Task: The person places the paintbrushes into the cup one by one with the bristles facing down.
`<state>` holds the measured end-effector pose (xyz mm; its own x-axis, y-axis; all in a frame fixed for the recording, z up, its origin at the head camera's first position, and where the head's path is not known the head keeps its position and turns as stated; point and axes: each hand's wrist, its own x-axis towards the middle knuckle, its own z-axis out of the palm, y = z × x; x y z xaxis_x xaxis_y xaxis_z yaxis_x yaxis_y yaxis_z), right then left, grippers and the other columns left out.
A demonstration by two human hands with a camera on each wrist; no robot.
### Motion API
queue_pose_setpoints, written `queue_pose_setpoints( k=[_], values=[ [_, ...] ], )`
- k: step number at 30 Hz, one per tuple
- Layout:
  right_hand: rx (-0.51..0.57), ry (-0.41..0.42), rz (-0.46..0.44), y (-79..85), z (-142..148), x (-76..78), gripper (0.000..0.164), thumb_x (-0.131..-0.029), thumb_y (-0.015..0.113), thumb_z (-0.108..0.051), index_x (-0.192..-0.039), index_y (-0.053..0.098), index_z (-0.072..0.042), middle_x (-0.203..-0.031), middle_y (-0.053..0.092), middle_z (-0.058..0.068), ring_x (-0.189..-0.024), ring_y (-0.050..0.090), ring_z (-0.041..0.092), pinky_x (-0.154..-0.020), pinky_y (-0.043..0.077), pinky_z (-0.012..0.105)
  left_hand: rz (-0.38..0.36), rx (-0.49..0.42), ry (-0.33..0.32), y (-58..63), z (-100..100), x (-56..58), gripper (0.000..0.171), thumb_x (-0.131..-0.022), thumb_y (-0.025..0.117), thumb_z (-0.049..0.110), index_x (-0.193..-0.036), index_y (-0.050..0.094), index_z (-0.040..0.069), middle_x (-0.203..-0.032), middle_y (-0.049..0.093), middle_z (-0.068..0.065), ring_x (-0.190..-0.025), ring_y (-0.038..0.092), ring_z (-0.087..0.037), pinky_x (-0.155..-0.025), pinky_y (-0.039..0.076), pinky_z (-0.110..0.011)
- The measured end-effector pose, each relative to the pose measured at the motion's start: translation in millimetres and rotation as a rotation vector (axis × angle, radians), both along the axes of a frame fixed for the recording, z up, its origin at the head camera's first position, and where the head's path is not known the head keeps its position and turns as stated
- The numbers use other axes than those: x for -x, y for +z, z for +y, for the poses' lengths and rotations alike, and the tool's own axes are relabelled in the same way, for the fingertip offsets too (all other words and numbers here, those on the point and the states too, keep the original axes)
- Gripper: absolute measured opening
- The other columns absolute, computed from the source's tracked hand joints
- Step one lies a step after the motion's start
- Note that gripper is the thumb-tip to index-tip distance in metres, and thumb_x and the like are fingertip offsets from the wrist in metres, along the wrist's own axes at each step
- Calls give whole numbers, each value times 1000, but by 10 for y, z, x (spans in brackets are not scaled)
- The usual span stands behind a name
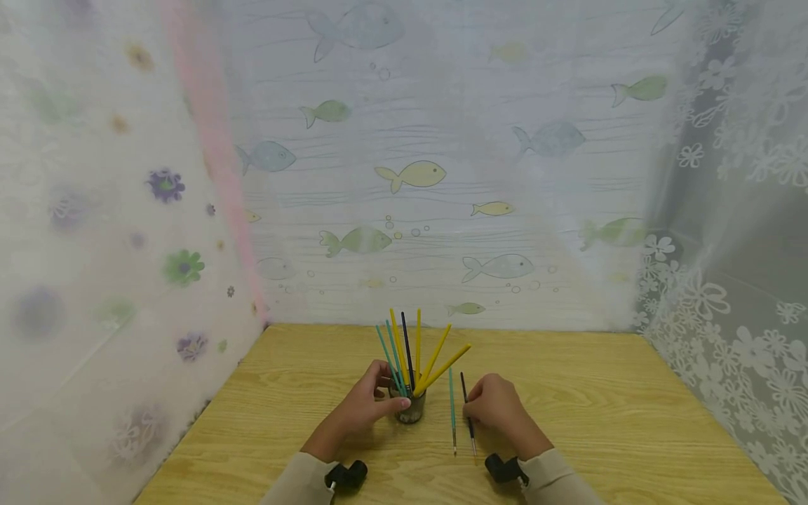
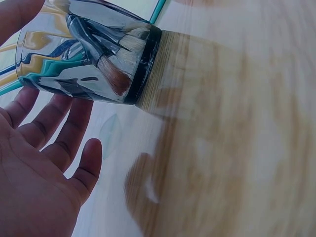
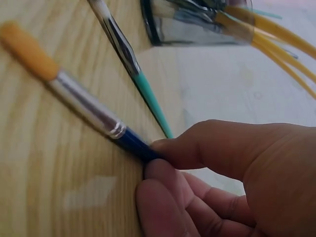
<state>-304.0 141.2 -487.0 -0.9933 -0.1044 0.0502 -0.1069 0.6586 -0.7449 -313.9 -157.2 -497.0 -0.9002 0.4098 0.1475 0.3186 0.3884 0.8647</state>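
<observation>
A clear glass cup [image 1: 412, 412] stands on the table with several paintbrushes in it, bristles down and yellow, teal and dark handles up. My left hand [image 1: 369, 401] holds the cup from the left, thumb on its near side and fingertips along the other [image 2: 54, 118]. To the right of the cup, my right hand [image 1: 495, 407] pinches a dark blue paintbrush [image 1: 471, 431] by its handle between thumb and fingers. In the right wrist view, its orange bristles [image 3: 29, 52] and silver ferrule [image 3: 86, 103] point away from the hand. A teal paintbrush [image 1: 452, 403] lies between cup and right hand.
The wood-grain table [image 1: 568, 393] reaches back to a white curtain printed with fish [image 1: 442, 280]. Flowered sheer curtains hang along the left [image 1: 95, 280] and right sides [image 1: 726, 315]. Black camera mounts [image 1: 347, 477] sit at both wrists.
</observation>
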Motion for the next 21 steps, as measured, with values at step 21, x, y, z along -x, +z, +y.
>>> queue_pose_setpoints(
  k=[21],
  values=[
    [-70, -33, -16, 41, 109, 17, 31, -81, 78, -15, -52, 68, -10, -45, 60, -3, -42, 57, 14, -45, 46, 27, 5, 1, 3, -8, 6, -3, 51, -97, 74, 36, -131, 42, 16, -132, 53, -5, -124, 56, -23, -103, 48, -46]
  ],
)
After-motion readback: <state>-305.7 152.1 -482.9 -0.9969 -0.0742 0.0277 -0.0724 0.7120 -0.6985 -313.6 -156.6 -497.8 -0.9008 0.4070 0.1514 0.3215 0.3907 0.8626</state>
